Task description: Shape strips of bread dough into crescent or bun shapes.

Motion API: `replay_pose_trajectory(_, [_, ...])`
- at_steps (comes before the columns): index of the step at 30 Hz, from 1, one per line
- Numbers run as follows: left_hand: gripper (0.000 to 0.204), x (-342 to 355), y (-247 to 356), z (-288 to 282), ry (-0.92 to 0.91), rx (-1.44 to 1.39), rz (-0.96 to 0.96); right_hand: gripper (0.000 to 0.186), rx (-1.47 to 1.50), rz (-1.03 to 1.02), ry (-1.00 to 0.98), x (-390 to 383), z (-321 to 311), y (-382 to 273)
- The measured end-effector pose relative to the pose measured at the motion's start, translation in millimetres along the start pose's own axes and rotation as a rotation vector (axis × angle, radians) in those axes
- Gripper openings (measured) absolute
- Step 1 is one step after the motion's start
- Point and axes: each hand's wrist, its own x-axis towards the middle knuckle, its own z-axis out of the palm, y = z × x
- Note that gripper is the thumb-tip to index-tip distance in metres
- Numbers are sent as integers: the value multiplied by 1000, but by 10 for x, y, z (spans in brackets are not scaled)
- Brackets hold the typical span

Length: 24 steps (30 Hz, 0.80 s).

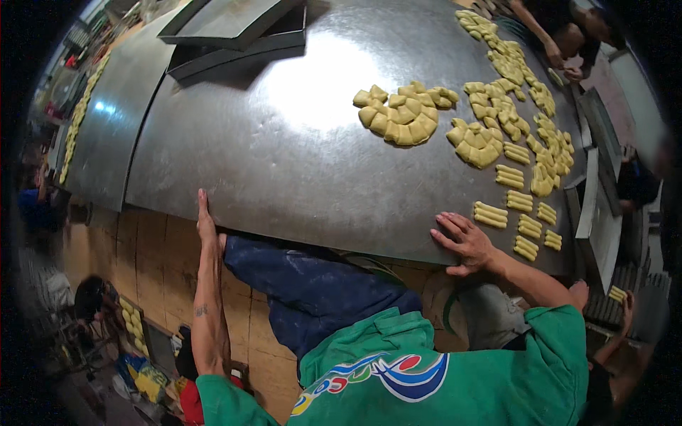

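Metal desk [249, 174], near edge: right hand [467, 245] splayed wide, apparently empty; left hand [206, 226] edge-on, cannot tell its grip | dough-stick bundle [490, 214] just right of right hand: a careless sideways sweep could squash it | dough pieces [401, 119] ahead of right hand, crowded: might stick together | lower tray [245, 60] beyond left hand, partly hidden by upper tray [227, 18]
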Motion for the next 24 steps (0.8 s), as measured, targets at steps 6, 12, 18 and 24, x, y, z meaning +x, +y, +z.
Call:
replay_pose_trajectory(6, [86, 43, 69, -191, -95, 49, -46, 86, -6, -27, -6, 19, 20, 26])
replay_pose_trajectory(12, [84, 409, -162, -521, -130, -67, -120, 87, -1, -45, -22, 31, 19, 8])
replay_pose_trajectory(18, [80, 290, -29, -368, -266, -145, -158, 89, 6, -10, -45, -4, 22, -10])
replay_pose_trajectory(24, [63, 898, 381, -954, -78, -488, -69, 88, 17, -4, -37, 14, 3, 4])
